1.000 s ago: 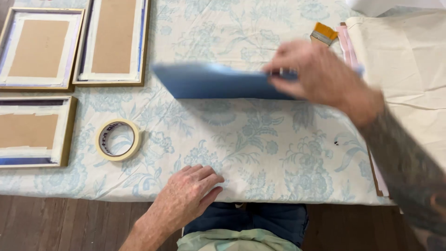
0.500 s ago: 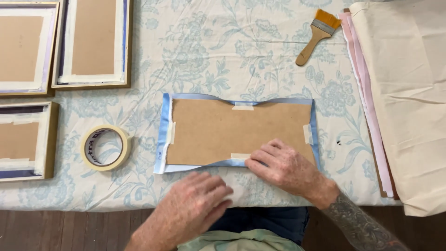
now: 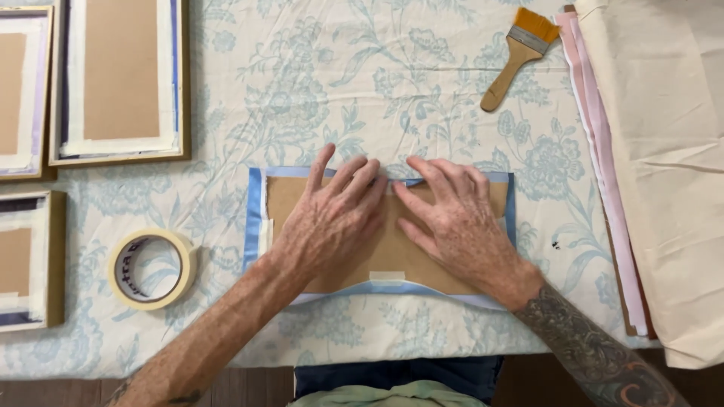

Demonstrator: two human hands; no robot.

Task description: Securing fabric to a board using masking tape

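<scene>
While both palms lie flat and unclenched on the brown backing board (image 3: 392, 249) mid-table, left hand (image 3: 328, 222) beside right hand (image 3: 456, 222), I judge fingertips should press the blue fabric edge (image 3: 254, 218) outward evenly, avoiding wrinkles

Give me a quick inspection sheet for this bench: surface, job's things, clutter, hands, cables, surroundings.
Surface: table under a pale floral cloth, wrinkled.
Job's things: brown backing board lying flat on blue fabric that shows around its edges, with pale tape tabs on them.
Clutter: masking tape roll at left; wooden paintbrush top right; framed pieces face down at left; stacked cream and pink fabric at right.
Hands: left hand and right hand flat on the board, fingertips at its top edge.
Cables: nothing seen.
Surroundings: dark wooden floor below the table edge.
</scene>
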